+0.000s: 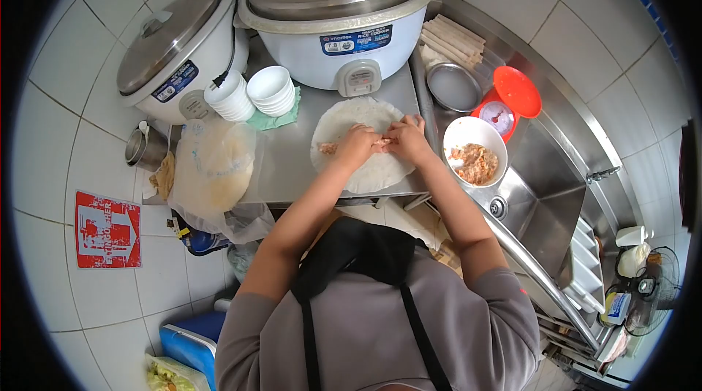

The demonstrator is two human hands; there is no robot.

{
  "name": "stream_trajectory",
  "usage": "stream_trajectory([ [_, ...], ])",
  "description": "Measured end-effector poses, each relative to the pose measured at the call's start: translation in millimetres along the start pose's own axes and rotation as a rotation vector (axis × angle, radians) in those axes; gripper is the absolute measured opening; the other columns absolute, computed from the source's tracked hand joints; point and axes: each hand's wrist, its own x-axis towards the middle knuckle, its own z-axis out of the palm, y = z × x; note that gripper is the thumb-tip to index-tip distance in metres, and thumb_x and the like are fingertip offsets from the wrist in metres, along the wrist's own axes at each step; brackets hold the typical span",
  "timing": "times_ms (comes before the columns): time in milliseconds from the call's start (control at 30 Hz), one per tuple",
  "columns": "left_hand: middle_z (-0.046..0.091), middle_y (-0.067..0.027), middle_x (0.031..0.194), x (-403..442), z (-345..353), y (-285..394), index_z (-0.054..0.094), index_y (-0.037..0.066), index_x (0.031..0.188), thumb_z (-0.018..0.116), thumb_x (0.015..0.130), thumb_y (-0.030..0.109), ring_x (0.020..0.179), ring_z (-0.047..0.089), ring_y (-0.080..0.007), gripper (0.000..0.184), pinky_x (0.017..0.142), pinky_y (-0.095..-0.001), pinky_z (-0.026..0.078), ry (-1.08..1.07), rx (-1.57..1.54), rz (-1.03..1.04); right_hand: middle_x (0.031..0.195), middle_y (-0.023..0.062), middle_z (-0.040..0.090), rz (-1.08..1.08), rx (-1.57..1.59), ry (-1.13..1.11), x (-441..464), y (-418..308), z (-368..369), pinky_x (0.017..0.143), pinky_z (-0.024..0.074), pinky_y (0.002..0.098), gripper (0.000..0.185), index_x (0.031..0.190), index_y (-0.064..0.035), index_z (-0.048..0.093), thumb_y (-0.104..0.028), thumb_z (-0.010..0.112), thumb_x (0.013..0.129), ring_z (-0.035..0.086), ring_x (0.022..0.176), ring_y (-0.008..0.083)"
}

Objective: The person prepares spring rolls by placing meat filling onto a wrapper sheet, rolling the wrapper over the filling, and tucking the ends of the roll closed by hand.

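Thin round wrappers lie on the steel table in front of me, seemingly stacked. Across them runs a strip of orange-pink ground meat filling, partly covered by my fingers. My left hand has its fingers closed on the middle of the strip. Touching the strip's right end, my right hand pinches the filling close beside the left fingertips. A white bowl with more filling stands just right of my right hand.
Two rice cookers stand behind. White bowls sit on a green cloth. Left lies a plastic bag of wrappers. Rolled wrappers, a round metal pan, a red scale and the sink are right.
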Motion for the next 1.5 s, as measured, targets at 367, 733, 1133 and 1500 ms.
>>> stream_trajectory([
  [367, 0.061, -0.0064, 0.094, -37.0, -22.5, 11.9, 0.066, 0.008, 0.099, 0.072, 0.072, 0.025, 0.097, 0.054, -0.0272, 0.033, 0.102, -0.0433, 0.032, 0.154, -0.004, 0.120, 0.090, -0.0035, 0.065, 0.060, 0.101, 0.137, -10.4, 15.0, -4.4, 0.101, 0.0195, 0.0515, 0.033, 0.092, -0.0169, 0.073, -0.035, 0.075, 0.064, 0.048, 0.098, 0.0196],
  [733, 0.058, -0.0021, 0.083, -71.4, -13.2, 31.8, 0.062, 0.011, 0.078, 0.071, 0.072, 0.021, 0.088, 0.055, -0.0192, 0.015, 0.090, -0.0380, 0.034, 0.001, 0.160, 0.265, 0.100, 0.0049, 0.063, -0.060, 0.478, 0.039, -51.0, 10.3, -45.5, 0.094, 0.0320, 0.0400, 0.039, 0.105, -0.0133, 0.068, -0.026, 0.074, 0.069, 0.049, 0.104, 0.0246],
  [1133, 0.057, -0.0108, 0.088, -66.6, -55.5, 12.9, 0.060, 0.005, 0.094, 0.066, 0.073, 0.016, 0.087, 0.057, -0.0296, 0.025, 0.076, -0.0383, 0.048, 0.126, 0.288, 0.040, 0.082, 0.0036, 0.066, -0.019, 0.220, 0.119, -24.7, -4.0, -29.2, 0.088, 0.0336, 0.0382, 0.015, 0.084, -0.0096, 0.068, -0.004, 0.061, 0.072, 0.056, 0.087, 0.0233],
  [1500, 0.066, -0.0126, 0.079, -2.4, -70.5, -70.6, 0.063, 0.000, 0.093, 0.067, 0.077, 0.032, 0.072, 0.062, -0.0217, 0.036, 0.068, -0.0325, 0.046, 0.084, -0.324, -0.504, 0.083, 0.0086, 0.066, 0.248, 0.108, 0.019, 61.9, 26.8, -2.3, 0.086, 0.0368, 0.0417, 0.016, 0.087, -0.0061, 0.068, -0.015, 0.062, 0.076, 0.056, 0.091, 0.0261],
])
